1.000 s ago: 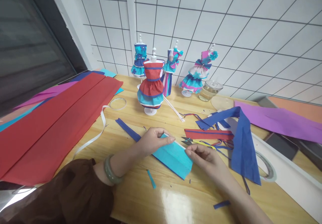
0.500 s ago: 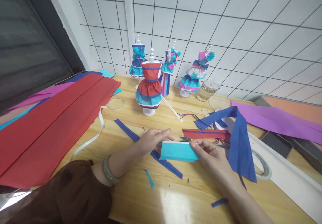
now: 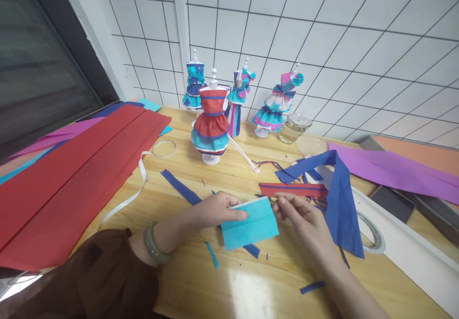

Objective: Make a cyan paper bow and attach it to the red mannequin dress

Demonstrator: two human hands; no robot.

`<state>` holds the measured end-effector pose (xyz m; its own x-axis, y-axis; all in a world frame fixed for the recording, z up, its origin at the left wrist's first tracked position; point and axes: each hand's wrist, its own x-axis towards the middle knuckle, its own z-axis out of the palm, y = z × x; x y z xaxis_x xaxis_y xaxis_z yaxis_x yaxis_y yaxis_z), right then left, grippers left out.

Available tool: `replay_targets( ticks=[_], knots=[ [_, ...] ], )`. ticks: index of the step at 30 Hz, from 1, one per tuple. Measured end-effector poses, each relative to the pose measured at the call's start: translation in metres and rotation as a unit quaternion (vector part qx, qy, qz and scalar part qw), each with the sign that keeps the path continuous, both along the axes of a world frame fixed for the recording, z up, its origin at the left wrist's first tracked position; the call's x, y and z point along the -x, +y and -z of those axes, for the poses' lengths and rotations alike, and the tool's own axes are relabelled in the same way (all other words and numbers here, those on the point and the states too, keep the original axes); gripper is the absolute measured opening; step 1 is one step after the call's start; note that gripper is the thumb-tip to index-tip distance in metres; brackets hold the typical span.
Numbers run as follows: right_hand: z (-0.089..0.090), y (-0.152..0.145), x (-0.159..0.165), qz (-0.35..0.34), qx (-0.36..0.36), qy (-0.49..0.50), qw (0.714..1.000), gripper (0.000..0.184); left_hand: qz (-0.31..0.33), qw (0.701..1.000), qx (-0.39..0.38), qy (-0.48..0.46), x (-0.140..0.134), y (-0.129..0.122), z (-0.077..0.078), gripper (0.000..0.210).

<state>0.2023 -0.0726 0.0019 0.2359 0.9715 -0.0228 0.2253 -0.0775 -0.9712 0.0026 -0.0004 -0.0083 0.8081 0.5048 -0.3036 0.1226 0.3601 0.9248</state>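
The head camera looks forward and down, close over the table (image 3: pixel 201 288), toward the tiled wall (image 3: pixel 233 29).

Turq. paper pc (image 3: pixel 251 229), white top edge, crease across, rt end higher, over wood tbl (image 3: pixel 193 285).

"How is the turquoise piece (image 3: pixel 251 225) looking different?"
"It's showing a taller face now, instead of the narrow band of half a second ago."
"What is the left hand (image 3: pixel 217 211) changing?"
"Its thumb is now lying over the front of the piece."
"And the right hand (image 3: pixel 304 216)?"
"It's no longer pinching the top right corner; its fingertips are hovering by the right edge."
"And the blue strip (image 3: pixel 252 250)?"
"The piece is covering more of its lower stretch."
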Motion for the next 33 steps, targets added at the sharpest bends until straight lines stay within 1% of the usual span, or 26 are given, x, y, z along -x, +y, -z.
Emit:
replay_targets(
  ticks=[2, 3, 4, 6, 8, 10, 16, 18, 20, 21, 23, 25, 28, 30, 33],
  knots=[
    [0.001, 0.001, -0.007, 0.033, -0.022, -0.104, 0.994, 0.027, -0.026, 0.998, 0.045, -0.037, -0.002, 0.000, -0.003, 0.031],
    [0.002, 0.001, -0.010, 0.037, -0.033, -0.174, 0.983, 0.025, -0.041, 0.996, 0.067, -0.051, -0.004, 0.000, -0.004, 0.031],
    [0.003, 0.002, -0.013, 0.032, -0.044, -0.249, 0.967, 0.024, -0.061, 0.992, 0.087, -0.061, -0.004, 0.000, -0.006, 0.030],
    [0.006, 0.004, -0.018, 0.002, -0.066, -0.377, 0.924, 0.022, -0.101, 0.986, 0.117, -0.067, -0.006, 0.001, -0.009, 0.029],
    [0.009, 0.006, -0.022, -0.037, -0.076, -0.451, 0.889, 0.021, -0.128, 0.980, 0.133, -0.072, -0.006, 0.002, -0.011, 0.029],
    [0.010, 0.007, -0.023, -0.060, -0.071, -0.489, 0.868, 0.021, -0.143, 0.977, 0.137, -0.085, -0.006, 0.004, -0.011, 0.031],
    [0.010, 0.005, -0.024, -0.093, -0.072, -0.552, 0.826, 0.024, -0.164, 0.974, 0.110, -0.113, -0.004, 0.008, -0.005, 0.039],
    [0.009, 0.004, -0.024, -0.096, -0.066, -0.571, 0.813, 0.027, -0.165, 0.974, 0.099, -0.116, -0.004, 0.008, -0.002, 0.039],
    [0.009, 0.004, -0.024, -0.086, -0.061, -0.582, 0.806, 0.029, -0.164, 0.976, 0.094, -0.113, -0.004, 0.008, 0.000, 0.038],
    [0.008, 0.004, -0.024, -0.077, -0.059, -0.582, 0.808, 0.029, -0.165, 0.976, 0.092, -0.108, -0.004, 0.008, 0.001, 0.036],
    [0.008, 0.003, -0.024, -0.049, -0.052, -0.565, 0.822, 0.029, -0.169, 0.977, 0.089, -0.098, -0.004, 0.008, 0.001, 0.034],
    [0.006, 0.002, -0.023, -0.012, -0.039, -0.530, 0.847, 0.028, -0.173, 0.976, 0.086, -0.096, -0.004, 0.008, 0.002, 0.033],
    [0.002, 0.000, -0.020, 0.042, -0.019, -0.447, 0.893, 0.026, -0.173, 0.976, 0.086, -0.100, -0.004, 0.008, 0.003, 0.033],
    [-0.001, -0.002, -0.016, 0.052, -0.014, -0.383, 0.922, 0.026, -0.173, 0.976, 0.090, -0.102, -0.004, 0.008, 0.005, 0.032],
    [-0.005, -0.003, -0.010, 0.038, 0.000, -0.293, 0.955, 0.027, -0.172, 0.975, 0.098, -0.103, -0.004, 0.009, 0.006, 0.031]
  ],
)
